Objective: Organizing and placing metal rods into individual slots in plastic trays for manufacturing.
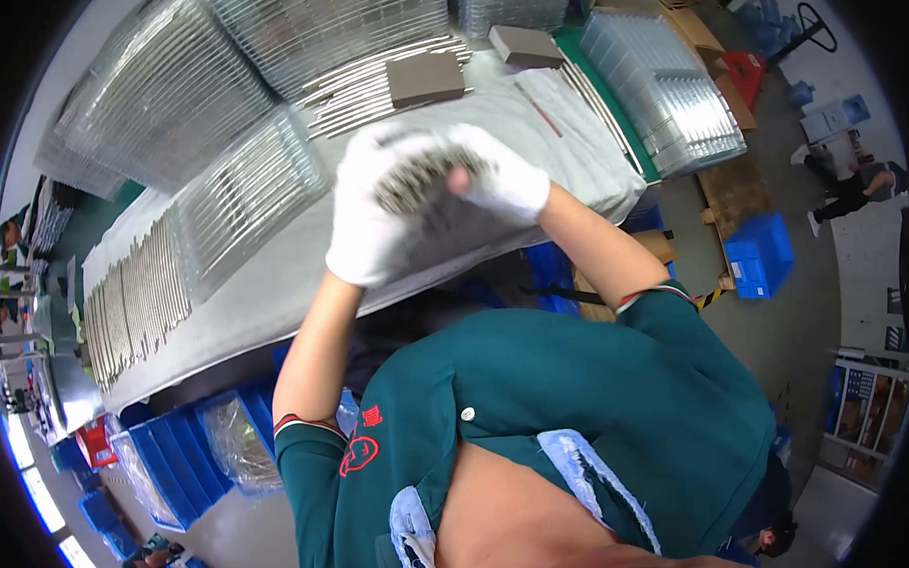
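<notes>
A bundle of thin metal rods (408, 185) is held above the table, its ends facing me and blurred by motion. My left hand (364, 212), in a white glove, is closed round the bundle's left side. On its right side my right hand (506, 174), also gloved, grips it, with a bare thumb tip showing against the rods. Behind the hands, more rods (343, 115) lie on the pale cloth, partly under a brown block (425, 80). To the left, a clear ribbed tray (247, 206) holds rods, and beside it is a row of loose rods (140, 295).
Stacks of clear plastic trays (167, 89) line the table's back left, with another stack (663, 96) at the right. A second brown block (526, 46) and a thin reddish tool (541, 111) lie on the cloth (580, 144). Blue bins (180, 459) stand below the table.
</notes>
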Motion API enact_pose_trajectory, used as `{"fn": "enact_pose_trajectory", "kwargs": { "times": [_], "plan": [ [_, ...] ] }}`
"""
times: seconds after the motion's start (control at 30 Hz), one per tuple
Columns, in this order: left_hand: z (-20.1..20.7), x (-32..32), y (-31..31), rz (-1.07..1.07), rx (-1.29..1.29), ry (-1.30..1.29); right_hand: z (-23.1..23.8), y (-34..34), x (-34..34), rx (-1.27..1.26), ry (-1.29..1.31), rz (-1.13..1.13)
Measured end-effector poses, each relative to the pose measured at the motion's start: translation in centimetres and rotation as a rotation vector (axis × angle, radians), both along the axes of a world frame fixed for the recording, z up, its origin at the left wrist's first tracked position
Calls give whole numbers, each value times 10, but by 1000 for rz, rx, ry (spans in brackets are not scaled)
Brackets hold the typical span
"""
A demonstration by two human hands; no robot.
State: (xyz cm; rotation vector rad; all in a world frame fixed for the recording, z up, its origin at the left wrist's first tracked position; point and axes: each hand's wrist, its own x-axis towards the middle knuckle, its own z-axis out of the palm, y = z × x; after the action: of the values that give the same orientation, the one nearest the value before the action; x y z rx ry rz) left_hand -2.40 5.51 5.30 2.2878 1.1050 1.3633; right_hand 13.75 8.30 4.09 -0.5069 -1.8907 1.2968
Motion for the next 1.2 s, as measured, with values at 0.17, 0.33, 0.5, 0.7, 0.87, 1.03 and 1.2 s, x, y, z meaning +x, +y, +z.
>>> {"fn": "enact_pose_trajectory", "kwargs": {
  "times": [0.17,0.33,0.5,0.7,0.87,1.03,1.2],
  "plan": [
    [10,-26,69,25,-611,-630,-21,66,-46,-50,-27,-275],
    [2,-34,71,-128,-738,-797,-55,55,-59,-176,5,-171],
    [-9,-23,58,34,-526,-696,-52,50,-66,-136,-114,-151],
    [19,-4,13,-36,-606,-738,-54,26,-64,680,-180,-235],
    [-4,-14,2,-139,-587,-808,-61,29,-65,75,-265,148],
    [-12,-13,-7,-4,-535,-612,-61,25,-59,140,-229,242],
    [-20,-11,-11,88,-408,-523,-98,32,-63,430,-212,155]
  ]
}}
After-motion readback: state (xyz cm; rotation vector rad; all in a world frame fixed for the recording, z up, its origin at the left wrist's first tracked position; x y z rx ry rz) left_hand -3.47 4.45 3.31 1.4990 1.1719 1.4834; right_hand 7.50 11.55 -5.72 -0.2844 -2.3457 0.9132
